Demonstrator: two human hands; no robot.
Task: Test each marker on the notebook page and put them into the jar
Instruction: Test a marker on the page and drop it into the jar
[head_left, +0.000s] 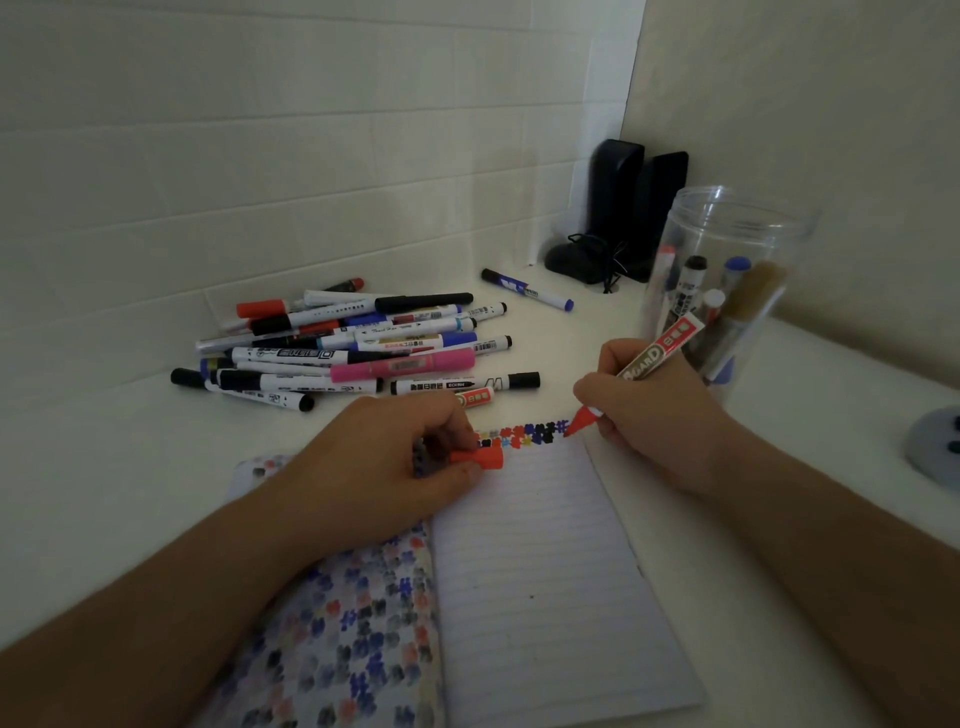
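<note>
An open lined notebook (545, 561) lies in front of me, with a row of coloured test marks (524, 435) along the top of the right page. My right hand (649, 410) grips an uncapped red marker (660, 353), and its tip touches the page at the right end of that row. My left hand (384, 462) rests on the notebook and pinches the red cap (480, 458). A clear plastic jar (727, 280) stands upright behind my right hand with several markers inside. A pile of markers (353, 348) lies behind the notebook on the left.
A single blue-capped marker (527, 289) lies apart near the wall. Two black speakers (634, 208) with cables stand in the corner. A grey round object (935, 447) sits at the right edge. The left notebook page (343, 639) is full of coloured marks. White tiled walls enclose the desk.
</note>
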